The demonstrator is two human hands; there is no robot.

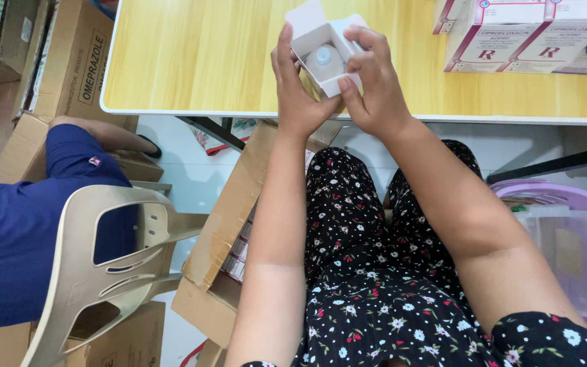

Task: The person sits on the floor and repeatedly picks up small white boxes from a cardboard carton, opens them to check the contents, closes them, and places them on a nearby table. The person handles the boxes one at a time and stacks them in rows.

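Observation:
A small white carton (315, 42) with its top flaps open is held over the near edge of a yellow wooden table (198, 61). Inside it stands a small bottle with a pale cap (324, 60). My left hand (297, 92) grips the carton from the left and below. On the right side, my right hand (374, 85) pinches it, with fingers curled over a flap. Both forearms reach up from my lap, which is covered in black flowered cloth.
White and pink medicine boxes (511, 34) are stacked at the table's far right. An open cardboard box (229, 217) with packets sits on the floor by my knees. At the left, a person in blue sits on a beige plastic chair (96, 272). A purple-lidded plastic tub (565, 245) is at the right.

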